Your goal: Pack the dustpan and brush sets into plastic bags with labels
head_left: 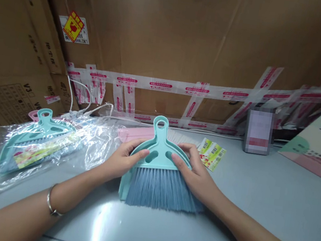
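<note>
Looking at a mint-green brush (pixel 164 189) with blue bristles hanging down, nested against a matching dustpan (pixel 124 185), right over the grey table (pixel 78 225). Can't really tell from this angle if touching the tabletop or held just above. Gripped at one shoulder of the brush by the left hand (pixel 129 157) and at the other by the right hand (pixel 196 172), both closed snugly round the edges, thumbs on the front face and most of the fingers hidden behind. Just behind the brush, seeing a pink piece (pixel 133 133) and some white bristles (pixel 189 139), plus a green-and-yellow label card (pixel 211 154) back and to the right. Left of the brush, spotting another mint set (pixel 45 124) in a clear plastic bag (pixel 94 149). Well off to the right of the brush, noticing a phone-like thing (pixel 259 130) with a blurred-out screen. Farther back behind the brush, seeing a big cardboard box (pixel 174 30) with white-and-pink tape (pixel 136 80).
</note>
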### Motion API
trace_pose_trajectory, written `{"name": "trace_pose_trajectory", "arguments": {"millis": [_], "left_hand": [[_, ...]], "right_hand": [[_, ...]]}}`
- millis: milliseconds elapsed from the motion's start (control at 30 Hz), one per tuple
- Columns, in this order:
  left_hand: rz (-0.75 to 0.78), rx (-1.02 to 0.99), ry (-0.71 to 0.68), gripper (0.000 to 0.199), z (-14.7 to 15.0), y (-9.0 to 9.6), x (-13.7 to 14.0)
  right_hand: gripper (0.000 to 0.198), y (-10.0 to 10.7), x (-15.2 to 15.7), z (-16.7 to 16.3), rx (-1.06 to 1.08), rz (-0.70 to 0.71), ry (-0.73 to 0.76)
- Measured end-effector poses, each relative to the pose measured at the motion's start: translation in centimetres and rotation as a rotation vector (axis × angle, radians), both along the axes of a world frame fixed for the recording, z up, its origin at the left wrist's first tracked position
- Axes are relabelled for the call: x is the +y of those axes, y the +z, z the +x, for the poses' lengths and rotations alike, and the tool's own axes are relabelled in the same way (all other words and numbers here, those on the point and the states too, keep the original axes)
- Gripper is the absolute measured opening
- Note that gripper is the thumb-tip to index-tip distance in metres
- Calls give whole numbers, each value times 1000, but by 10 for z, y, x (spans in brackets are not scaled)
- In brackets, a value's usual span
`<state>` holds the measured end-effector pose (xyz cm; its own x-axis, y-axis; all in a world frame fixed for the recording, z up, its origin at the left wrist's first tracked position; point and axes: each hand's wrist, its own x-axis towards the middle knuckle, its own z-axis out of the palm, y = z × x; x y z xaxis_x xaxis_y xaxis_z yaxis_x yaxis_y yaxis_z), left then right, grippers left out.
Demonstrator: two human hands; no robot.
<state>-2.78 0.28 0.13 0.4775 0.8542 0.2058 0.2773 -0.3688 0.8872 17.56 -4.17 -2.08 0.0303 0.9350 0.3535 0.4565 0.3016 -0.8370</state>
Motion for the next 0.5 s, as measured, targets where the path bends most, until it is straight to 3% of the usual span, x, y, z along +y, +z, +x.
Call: {"name": "trace_pose_trajectory", "arguments": {"millis": [100, 167, 500], "left_hand": [[-7, -2, 11, 35, -1, -1, 1], [-9, -6, 14, 35, -1, -1, 2], [60, 108, 2, 30, -3, 3, -1]], "right_hand": [[35, 4, 2, 5, 108, -186, 123], [37, 2, 4, 7, 168, -229, 151], [36, -4, 5, -1, 103, -116, 145]]}}
